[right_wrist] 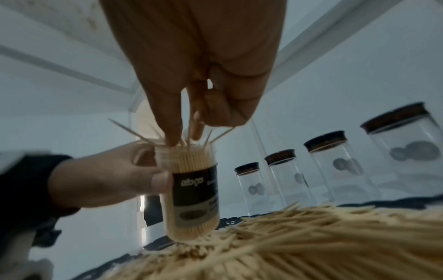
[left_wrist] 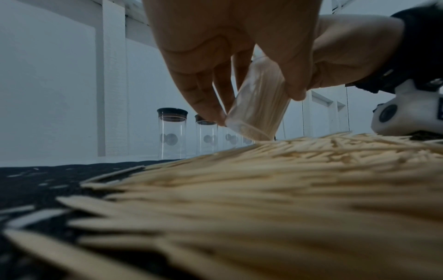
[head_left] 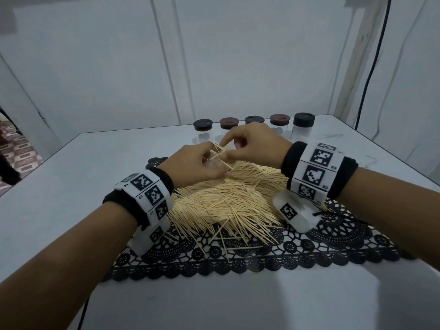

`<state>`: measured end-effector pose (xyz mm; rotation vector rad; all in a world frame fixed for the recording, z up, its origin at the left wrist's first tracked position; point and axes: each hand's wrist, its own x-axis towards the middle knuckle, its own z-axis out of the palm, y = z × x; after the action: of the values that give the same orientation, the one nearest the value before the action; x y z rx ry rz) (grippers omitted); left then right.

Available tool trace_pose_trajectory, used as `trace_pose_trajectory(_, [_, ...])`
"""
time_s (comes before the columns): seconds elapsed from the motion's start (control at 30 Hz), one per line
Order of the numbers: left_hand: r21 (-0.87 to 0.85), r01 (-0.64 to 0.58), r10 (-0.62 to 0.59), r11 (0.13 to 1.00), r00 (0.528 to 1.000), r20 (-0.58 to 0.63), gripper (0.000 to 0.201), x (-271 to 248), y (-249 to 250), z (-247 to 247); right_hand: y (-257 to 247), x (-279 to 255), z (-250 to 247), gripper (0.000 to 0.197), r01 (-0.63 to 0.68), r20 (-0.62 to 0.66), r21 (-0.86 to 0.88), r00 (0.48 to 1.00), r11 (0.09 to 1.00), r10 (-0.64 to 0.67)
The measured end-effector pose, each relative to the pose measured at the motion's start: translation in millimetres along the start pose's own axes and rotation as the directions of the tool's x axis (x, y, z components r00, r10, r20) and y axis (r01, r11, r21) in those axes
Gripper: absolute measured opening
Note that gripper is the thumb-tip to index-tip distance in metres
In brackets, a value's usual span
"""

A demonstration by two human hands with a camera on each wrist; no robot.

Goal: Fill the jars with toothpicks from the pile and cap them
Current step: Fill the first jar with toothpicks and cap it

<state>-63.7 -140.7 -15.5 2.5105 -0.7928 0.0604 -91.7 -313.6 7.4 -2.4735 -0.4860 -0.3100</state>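
A small clear jar with a black label stands slightly tilted on the far edge of the toothpick pile. It is packed with toothpicks, and a few stick out of its open mouth at angles. My left hand grips the jar around its side, thumb on one face and fingers on the other. My right hand is just above the mouth, its fingertips pinching and pressing loose toothpicks into the top. No cap for this jar is in view.
Several capped clear jars with black or brown lids stand in a row at the table's far edge. The pile lies on a black lace mat, with stray toothpicks toward me. A white wall is close behind.
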Motion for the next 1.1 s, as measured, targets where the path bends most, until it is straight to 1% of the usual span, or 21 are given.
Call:
trace_pose_trajectory(0.07, [0.001,0.004,-0.004,1.0,1.0,0.007,0.044,-1,0,1,2,-1,-1,0.016,0.009,-0.061,0.105,0.998,0.994,-0.002])
trace_pose_trajectory(0.13, [-0.015,0.006,-0.006,1.0,1.0,0.007,0.046,-1,0,1,3,-2,-1,0.009,0.018,-0.084,0.133,0.996,0.991,-0.007])
trace_pose_trajectory(0.2, [-0.013,0.003,-0.002,1.0,1.0,0.002,0.045,-2,1,1,2,-3,-1,0.009,0.025,-0.056,0.085,0.998,0.996,-0.021])
trace_pose_trajectory(0.27, [-0.004,-0.003,0.003,1.0,1.0,-0.003,0.045,-1,2,1,3,-4,2,0.013,0.057,-0.026,0.0,0.998,0.998,-0.057])
trace_pose_trajectory(0.33, [-0.008,-0.007,0.006,1.0,1.0,-0.007,0.045,-1,2,1,4,-5,5,0.017,0.092,-0.016,-0.094,0.995,0.991,-0.094])
trace_pose_trajectory(0.4, [-0.017,-0.01,0.01,1.0,1.0,-0.005,0.045,-1,2,1,5,-4,5,0.019,0.096,-0.02,-0.143,0.995,0.985,-0.1])
trace_pose_trajectory(0.53, [-0.027,-0.019,0.02,0.999,1.0,0.006,0.043,-2,2,1,5,-4,4,0.013,0.111,-0.068,-0.157,0.99,0.981,-0.123])
trace_pose_trajectory(0.7, [-0.035,-0.03,0.031,0.999,0.999,0.016,0.038,-2,2,0,4,-4,11,0.014,0.122,-0.035,-0.071,0.992,0.99,-0.124])
trace_pose_trajectory(0.83, [-0.064,-0.025,0.025,0.998,1.0,-0.007,0.043,-2,1,1,3,-4,10,0.017,0.101,-0.1,-0.118,0.988,0.988,-0.113])
trace_pose_trajectory(0.9, [-0.068,-0.026,0.025,0.997,1.0,-0.015,0.046,-1,1,1,2,-5,9,0.024,0.071,-0.057,-0.142,0.995,0.987,-0.08])
trace_pose_trajectory(0.97, [-0.076,-0.033,0.032,0.997,0.999,-0.02,0.044,-1,1,0,1,-7,9,0.03,0.085,0.012,-0.179,0.996,0.98,-0.084])
trace_pose_trajectory(1.03, [-0.082,-0.034,0.033,0.996,0.999,-0.013,0.044,-3,1,0,-1,-9,9,0.029,0.116,0.061,-0.24,0.993,0.964,-0.104])
trace_pose_trajectory(1.1, [-0.09,-0.038,0.037,0.995,0.999,-0.011,0.042,-3,0,0,-2,-11,8,0.027,0.119,0.078,-0.288,0.992,0.95,-0.101])
